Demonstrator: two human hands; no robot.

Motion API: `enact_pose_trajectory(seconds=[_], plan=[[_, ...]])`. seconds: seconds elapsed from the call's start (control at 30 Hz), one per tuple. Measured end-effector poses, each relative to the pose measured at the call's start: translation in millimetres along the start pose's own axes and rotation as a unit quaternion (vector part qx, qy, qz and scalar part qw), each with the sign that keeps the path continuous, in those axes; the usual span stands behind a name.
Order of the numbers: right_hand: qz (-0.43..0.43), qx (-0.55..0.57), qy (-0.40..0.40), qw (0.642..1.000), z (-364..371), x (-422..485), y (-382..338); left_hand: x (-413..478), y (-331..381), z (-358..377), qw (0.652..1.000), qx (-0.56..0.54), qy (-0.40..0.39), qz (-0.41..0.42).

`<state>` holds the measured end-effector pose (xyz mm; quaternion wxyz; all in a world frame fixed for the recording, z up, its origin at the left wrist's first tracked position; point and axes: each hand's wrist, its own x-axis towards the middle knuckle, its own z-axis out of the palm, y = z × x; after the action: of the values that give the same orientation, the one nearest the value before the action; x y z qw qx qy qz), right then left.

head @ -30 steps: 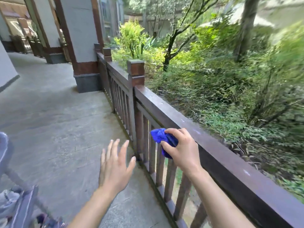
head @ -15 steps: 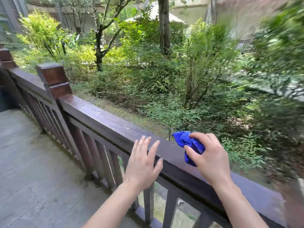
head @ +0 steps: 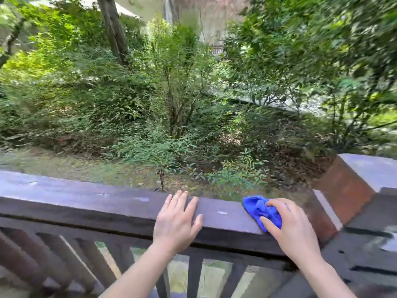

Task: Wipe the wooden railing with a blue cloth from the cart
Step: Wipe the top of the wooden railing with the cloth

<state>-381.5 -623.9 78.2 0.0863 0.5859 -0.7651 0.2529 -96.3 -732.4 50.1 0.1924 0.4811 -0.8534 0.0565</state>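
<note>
The dark brown wooden railing (head: 90, 203) runs across the lower part of the head view, its flat top rail at waist height. A bunched blue cloth (head: 258, 208) lies on the top rail near its right end. My right hand (head: 290, 229) holds the cloth down on the rail, thumb and fingers curled round it. My left hand (head: 177, 220) rests flat on the top rail to the left of the cloth, fingers straight and slightly spread. The cart is out of view.
A square post (head: 348, 186) with a pale cap stands at the rail's right end. Vertical balusters (head: 194, 276) fill the space under the rail. Beyond the railing are dense shrubs (head: 176, 108), trees and leaf-covered ground.
The view has swung right, from along the walkway to facing the garden. My right hand brought the cloth down onto the top rail. My left hand came to rest on the rail.
</note>
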Motion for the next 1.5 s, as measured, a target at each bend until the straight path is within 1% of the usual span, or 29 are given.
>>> enact_pose_trajectory(seconds=[0.03,0.13,0.17,0.2,0.3,0.37,0.4,0.5,0.53,0.57,0.6,0.67,0.7,0.73,0.77,0.83,0.87,0.9,1.0,1.03,1.07,1.17,1.2,1.23,1.27,1.33,1.37,1.4,1.5], plan=[[0.015,0.015,0.007,1.000,0,4,2,0,-2,0,1.000,-0.002,0.001,0.007],[0.097,0.069,0.048,0.992,1,6,-14,-3,-16,-1,0.999,-0.002,0.003,0.043],[0.102,0.084,0.055,0.990,6,3,-27,-4,-21,0,0.998,0.000,0.006,0.059],[0.085,0.095,0.054,0.990,13,-3,-42,-4,-25,1,0.997,0.002,0.011,0.073],[-0.028,0.126,0.025,0.991,29,-21,-76,-3,-26,7,0.996,0.000,0.044,0.083],[-0.060,0.119,0.019,0.991,31,-17,-78,-2,-26,9,0.995,-0.003,0.063,0.081],[-0.048,0.111,0.021,0.992,29,-11,-74,-2,-27,9,0.994,-0.002,0.069,0.084],[0.043,0.119,0.036,0.991,22,9,-64,-3,-28,9,0.992,0.003,0.083,0.090],[0.053,0.121,0.040,0.990,22,11,-66,-3,-27,9,0.992,0.003,0.085,0.089],[0.040,0.115,0.039,0.992,24,8,-71,-4,-27,10,0.992,0.003,0.086,0.088],[0.010,0.106,0.032,0.994,28,2,-77,-3,-27,10,0.992,0.002,0.087,0.086],[-0.073,0.087,0.004,0.994,33,-12,-84,-3,-27,11,0.993,-0.001,0.088,0.084],[-0.101,0.068,-0.004,0.993,32,-10,-81,-3,-27,11,0.992,-0.003,0.091,0.083],[-0.103,0.046,-0.007,0.994,30,-1,-77,-3,-27,11,0.992,-0.005,0.092,0.083],[-0.073,0.026,-0.003,0.997,28,11,-72,-3,-27,11,0.993,-0.006,0.090,0.082],[0.016,0.005,0.026,1.000,26,30,-71,-3,-26,11,0.993,-0.004,0.087,0.082],[0.031,0.007,0.036,0.999,29,30,-78,-3,-26,12,0.993,-0.005,0.086,0.081],[0.011,0.014,0.039,0.999,35,25,-87,-3,-26,12,0.993,-0.006,0.084,0.080],[-0.121,0.026,0.019,0.992,50,-2,-103,-2,-26,13,0.994,-0.009,0.079,0.078],[-0.136,0.023,0.015,0.990,49,-1,-98,-2,-26,12,0.994,-0.010,0.076,0.077],[-0.123,0.015,0.014,0.992,46,6,-92,-3,-26,11,0.994,-0.009,0.072,0.076],[0.011,0.009,0.037,0.999,42,28,-88,-4,-23,3,0.996,-0.005,0.054,0.070],[0.035,0.021,0.040,0.998,44,29,-97,-4,-22,0,0.997,-0.007,0.046,0.066],[0.026,0.035,0.041,0.998,50,25,-109,-4,-21,-3,0.997,-0.014,0.042,0.064],[-0.014,0.051,0.034,0.998,56,17,-121,-5,-21,-5,0.996,-0.030,0.045,0.066],[-0.123,0.060,0.005,0.991,66,2,-136,-7,-27,-7,0.987,-0.106,0.082,0.084],[-0.147,0.058,-0.008,0.987,68,2,-136,-9,-34,-9,0.979,-0.142,0.113,0.094],[-0.136,0.059,-0.012,0.989,67,9,-135,-12,-45,-11,0.971,-0.157,0.149,0.097],[-0.020,0.091,-0.002,0.996,69,28,-144,-23,-99,-22,0.963,-0.127,0.231,0.065]])
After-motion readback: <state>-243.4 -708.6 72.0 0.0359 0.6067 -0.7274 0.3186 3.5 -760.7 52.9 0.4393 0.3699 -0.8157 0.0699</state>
